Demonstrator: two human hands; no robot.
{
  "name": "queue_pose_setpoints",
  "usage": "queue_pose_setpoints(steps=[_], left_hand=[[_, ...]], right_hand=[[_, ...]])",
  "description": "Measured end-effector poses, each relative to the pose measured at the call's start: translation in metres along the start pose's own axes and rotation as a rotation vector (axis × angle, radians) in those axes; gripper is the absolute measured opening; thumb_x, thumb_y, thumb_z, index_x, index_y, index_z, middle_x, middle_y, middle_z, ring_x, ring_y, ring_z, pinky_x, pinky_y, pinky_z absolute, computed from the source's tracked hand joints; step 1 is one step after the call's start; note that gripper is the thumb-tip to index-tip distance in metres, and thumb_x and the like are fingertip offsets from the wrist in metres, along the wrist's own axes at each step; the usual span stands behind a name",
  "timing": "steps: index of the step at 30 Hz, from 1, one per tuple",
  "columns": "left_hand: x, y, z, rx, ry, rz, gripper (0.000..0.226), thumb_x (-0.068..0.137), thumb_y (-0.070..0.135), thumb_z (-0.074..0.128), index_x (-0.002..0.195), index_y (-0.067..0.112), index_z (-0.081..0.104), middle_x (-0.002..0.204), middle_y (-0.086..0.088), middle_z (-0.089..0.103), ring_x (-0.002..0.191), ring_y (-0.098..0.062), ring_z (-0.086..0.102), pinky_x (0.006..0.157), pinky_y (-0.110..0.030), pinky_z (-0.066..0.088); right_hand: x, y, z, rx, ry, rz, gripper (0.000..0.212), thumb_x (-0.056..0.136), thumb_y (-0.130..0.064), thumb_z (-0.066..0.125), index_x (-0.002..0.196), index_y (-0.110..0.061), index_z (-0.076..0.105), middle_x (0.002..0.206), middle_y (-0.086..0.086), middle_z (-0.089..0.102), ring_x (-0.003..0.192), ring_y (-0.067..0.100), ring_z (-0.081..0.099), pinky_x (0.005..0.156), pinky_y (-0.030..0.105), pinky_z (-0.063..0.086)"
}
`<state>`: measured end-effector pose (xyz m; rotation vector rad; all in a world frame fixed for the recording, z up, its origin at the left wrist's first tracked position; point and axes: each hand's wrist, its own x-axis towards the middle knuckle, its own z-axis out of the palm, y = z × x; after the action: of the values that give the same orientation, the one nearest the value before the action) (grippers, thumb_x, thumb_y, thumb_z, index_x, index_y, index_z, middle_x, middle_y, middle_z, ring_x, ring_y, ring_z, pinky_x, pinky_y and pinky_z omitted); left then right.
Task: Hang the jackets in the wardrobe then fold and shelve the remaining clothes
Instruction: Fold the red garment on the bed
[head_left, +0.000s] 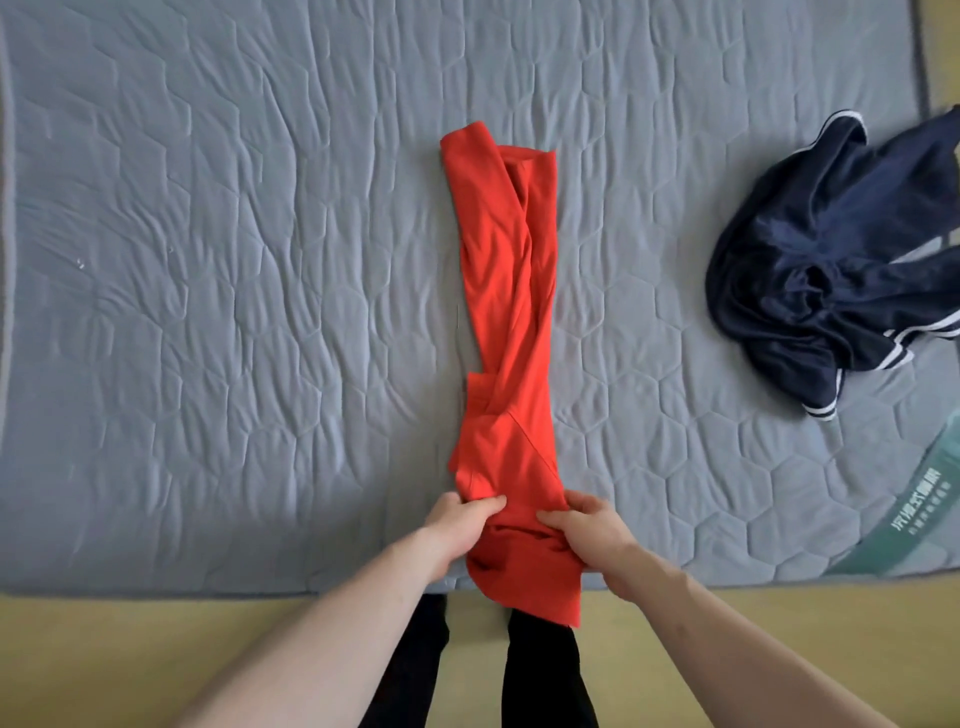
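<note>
A red garment (506, 312) lies folded into a long narrow strip down the middle of the grey quilted mattress (234, 286), its near end hanging over the mattress's front edge. My left hand (460, 522) pinches the strip's near end on its left side. My right hand (584, 525) grips the same end on its right side, thumb on top of the cloth. A dark navy garment with white stripes (836, 260) lies crumpled at the right of the mattress.
A green printed label (914, 509) shows at the mattress's front right corner. Yellowish floor (156, 649) runs along the front edge, where my dark-trousered legs (540, 675) stand. The mattress's left half is bare quilting.
</note>
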<state>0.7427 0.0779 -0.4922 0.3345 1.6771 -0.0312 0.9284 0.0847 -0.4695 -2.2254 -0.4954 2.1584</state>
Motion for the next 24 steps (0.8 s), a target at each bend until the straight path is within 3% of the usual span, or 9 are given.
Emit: queue_pose_setpoints(steps=[5,10,14,15,17,20,24], left_hand=[[-0.035,-0.043,0.012,0.29,0.021,-0.086,0.053,0.086,0.048,0.071,0.124,0.012,0.065,0.114,-0.006,0.068,0.102,-0.026,0.065,0.088,-0.029,0.051],[-0.073,-0.071,0.01,0.284,-0.005,-0.117,0.05,0.09,0.048,0.068,0.125,0.012,0.061,0.098,0.003,0.06,0.091,-0.019,0.058,0.082,-0.026,0.042],[-0.09,-0.05,0.0,0.219,0.128,0.03,0.062,0.096,0.045,0.062,0.147,0.016,0.042,0.139,-0.003,0.058,0.122,-0.024,0.056,0.097,-0.028,0.039],[-0.093,-0.039,-0.004,0.189,0.155,0.085,0.065,0.097,0.044,0.06,0.151,0.019,0.034,0.142,-0.001,0.055,0.122,-0.023,0.055,0.099,-0.029,0.038],[-0.097,-0.014,-0.014,0.177,0.164,0.213,0.061,0.1,0.039,0.056,0.153,0.03,0.026,0.129,0.01,0.052,0.11,-0.016,0.054,0.093,-0.027,0.036],[-0.094,0.032,-0.029,0.226,0.111,0.326,0.036,0.1,0.031,0.054,0.135,0.038,0.047,0.117,0.009,0.061,0.099,-0.016,0.058,0.083,-0.028,0.038],[-0.083,0.098,-0.048,0.037,0.0,0.333,0.012,0.097,0.02,0.06,0.1,0.019,0.072,0.086,-0.001,0.066,0.075,-0.014,0.059,0.058,-0.023,0.042]], right_hand=[[-0.032,0.045,0.011,-0.174,0.01,0.101,0.01,0.088,-0.02,0.069,0.098,-0.019,0.075,0.067,-0.006,0.07,0.046,0.007,0.063,0.042,0.019,0.047],[-0.067,0.069,0.016,-0.194,0.006,0.132,0.011,0.089,-0.019,0.07,0.098,-0.019,0.075,0.069,-0.007,0.072,0.049,0.002,0.065,0.042,0.018,0.048],[-0.08,0.05,0.009,-0.019,0.054,0.119,0.01,0.088,-0.021,0.073,0.097,-0.016,0.076,0.07,-0.004,0.068,0.054,0.006,0.064,0.049,0.022,0.052],[-0.082,0.04,0.006,0.025,0.059,0.102,0.01,0.088,-0.021,0.072,0.096,-0.016,0.076,0.071,-0.003,0.068,0.055,0.006,0.063,0.049,0.021,0.052],[-0.083,0.016,0.0,0.098,0.076,0.054,0.009,0.089,-0.018,0.071,0.097,-0.015,0.074,0.075,0.0,0.067,0.057,0.007,0.063,0.049,0.021,0.052],[-0.08,-0.028,-0.007,0.176,0.129,-0.041,0.004,0.092,-0.013,0.066,0.095,-0.014,0.067,0.069,0.001,0.061,0.052,0.009,0.057,0.046,0.022,0.047],[-0.067,-0.095,-0.017,0.293,0.19,-0.109,0.007,0.094,-0.011,0.062,0.097,-0.01,0.068,0.076,0.008,0.057,0.061,0.016,0.053,0.052,0.025,0.045]])
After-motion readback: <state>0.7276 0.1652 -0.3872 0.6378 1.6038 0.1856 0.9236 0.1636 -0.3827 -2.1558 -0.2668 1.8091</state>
